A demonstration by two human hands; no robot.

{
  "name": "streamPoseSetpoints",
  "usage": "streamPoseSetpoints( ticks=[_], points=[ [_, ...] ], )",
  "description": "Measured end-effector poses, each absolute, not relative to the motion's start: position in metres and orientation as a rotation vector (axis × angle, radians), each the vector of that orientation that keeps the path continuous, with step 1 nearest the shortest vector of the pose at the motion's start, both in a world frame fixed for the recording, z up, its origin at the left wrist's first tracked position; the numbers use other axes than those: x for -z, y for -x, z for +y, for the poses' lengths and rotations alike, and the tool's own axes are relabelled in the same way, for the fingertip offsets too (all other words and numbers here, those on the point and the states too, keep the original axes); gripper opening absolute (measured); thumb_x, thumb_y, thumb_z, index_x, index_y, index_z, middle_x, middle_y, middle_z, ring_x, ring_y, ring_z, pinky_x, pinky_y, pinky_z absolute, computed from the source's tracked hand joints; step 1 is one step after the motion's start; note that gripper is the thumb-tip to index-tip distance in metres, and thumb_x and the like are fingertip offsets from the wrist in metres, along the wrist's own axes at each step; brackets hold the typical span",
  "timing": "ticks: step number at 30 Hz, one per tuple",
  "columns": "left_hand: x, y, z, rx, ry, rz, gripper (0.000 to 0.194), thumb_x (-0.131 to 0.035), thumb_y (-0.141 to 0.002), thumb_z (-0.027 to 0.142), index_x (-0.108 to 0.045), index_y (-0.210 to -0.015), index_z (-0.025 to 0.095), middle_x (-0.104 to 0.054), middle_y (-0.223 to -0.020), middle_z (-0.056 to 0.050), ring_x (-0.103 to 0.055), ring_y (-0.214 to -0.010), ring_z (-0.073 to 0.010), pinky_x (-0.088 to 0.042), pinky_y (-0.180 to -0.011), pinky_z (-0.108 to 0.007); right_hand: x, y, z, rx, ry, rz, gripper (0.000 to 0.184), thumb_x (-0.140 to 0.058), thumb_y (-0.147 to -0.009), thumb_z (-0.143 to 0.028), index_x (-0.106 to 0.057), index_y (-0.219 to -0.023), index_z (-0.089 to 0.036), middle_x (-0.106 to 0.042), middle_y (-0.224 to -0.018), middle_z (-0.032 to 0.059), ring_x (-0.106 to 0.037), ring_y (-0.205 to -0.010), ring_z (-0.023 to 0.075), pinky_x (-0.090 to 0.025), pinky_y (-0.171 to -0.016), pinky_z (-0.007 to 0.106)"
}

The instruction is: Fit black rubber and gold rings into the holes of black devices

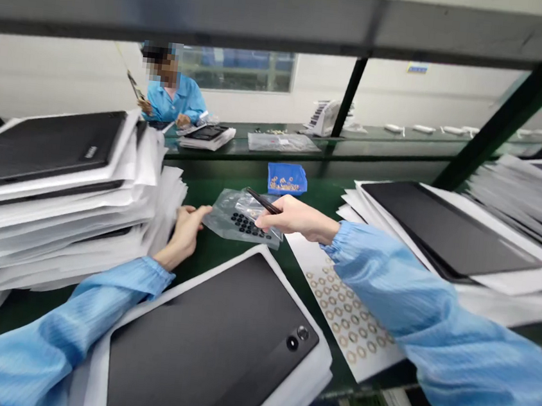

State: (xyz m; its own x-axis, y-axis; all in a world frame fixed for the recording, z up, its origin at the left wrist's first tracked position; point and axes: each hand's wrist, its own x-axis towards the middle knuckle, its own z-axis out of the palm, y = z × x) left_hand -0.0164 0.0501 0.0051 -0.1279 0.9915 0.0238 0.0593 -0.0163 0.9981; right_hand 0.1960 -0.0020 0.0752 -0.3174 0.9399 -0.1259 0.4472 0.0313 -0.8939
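My right hand (293,217) is closed on black tweezers (263,201), whose tips reach into a clear plastic bag (230,219) holding small black round parts (249,226). My left hand (185,233) pinches the left edge of that bag, fingers closed on it. In front of me lies a dark tablet back cover (212,345) with two camera lenses, resting on white foam. To its right is a white sheet of small tan rings (346,314), partly under my right sleeve.
A tall stack of covers in white foam (59,193) stands at the left, another stack (446,234) at the right. A blue tray of small parts (286,179) sits beyond the bag. A person in blue (173,99) works across the green bench.
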Motion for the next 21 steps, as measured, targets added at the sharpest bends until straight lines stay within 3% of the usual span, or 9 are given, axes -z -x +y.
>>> streamPoseSetpoints(
  ticks=[4, 7, 10, 12, 21],
  points=[
    [-0.024, 0.011, 0.013, -1.327, -1.540, 1.256, 0.002, -0.054, -0.088, 0.016, -0.053, -0.089, 0.016, -0.048, -0.083, 0.002, -0.046, -0.070, -0.0095, -0.041, -0.064, -0.021, -0.055, -0.220, -0.061, -1.297, 1.469, -1.769, 0.011, -0.065, -0.064, -0.020, -0.064, -0.057, -0.011, -0.049, -0.049, -0.0029, -0.038, -0.048, 0.0062, -0.026, -0.046, 0.020],
    [-0.031, -0.001, -0.034, -0.897, -1.828, 0.926, 0.012, -0.063, -0.077, 0.014, -0.055, -0.070, 0.017, -0.048, -0.069, 0.004, -0.046, -0.064, -0.0092, -0.039, -0.061, -0.019, -0.034, -0.228, -0.106, -1.393, 1.535, -1.662, 0.014, -0.062, -0.065, -0.025, -0.065, -0.061, -0.012, -0.053, -0.053, -0.0017, -0.044, -0.051, 0.0084, -0.032, -0.051, 0.021],
    [-0.026, -0.010, -0.071, -0.378, -2.197, 0.487, 0.007, -0.055, -0.083, 0.013, -0.058, -0.084, 0.019, -0.055, -0.089, 0.000, -0.052, -0.082, -0.0125, -0.043, -0.075, -0.022, -0.017, -0.229, -0.134, -1.398, 1.562, -1.514, 0.017, -0.059, -0.067, -0.029, -0.063, -0.062, -0.013, -0.051, -0.053, -0.0025, -0.041, -0.050, 0.0082, -0.030, -0.049, 0.022],
    [-0.020, -0.012, -0.082, -0.235, -2.396, 0.336, 0.013, -0.046, -0.089, 0.011, -0.053, -0.096, 0.019, -0.052, -0.102, -0.003, -0.049, -0.096, -0.0152, -0.042, -0.082, -0.025, -0.011, -0.228, -0.141, -1.371, 1.566, -1.437, 0.017, -0.058, -0.067, -0.030, -0.060, -0.062, -0.014, -0.050, -0.054, -0.0028, -0.040, -0.050, 0.0080, -0.029, -0.048, 0.021],
    [-0.008, -0.014, -0.078, -0.303, -2.607, 0.270, 0.014, -0.042, -0.090, 0.008, -0.051, -0.097, 0.016, -0.050, -0.102, -0.007, -0.048, -0.097, -0.0191, -0.043, -0.079, -0.028, -0.004, -0.221, -0.143, -1.325, 1.633, -1.362, 0.010, -0.055, -0.065, -0.024, -0.054, -0.059, -0.016, -0.046, -0.053, -0.0038, -0.038, -0.050, 0.0080, -0.029, -0.047, 0.021]
  ],
)
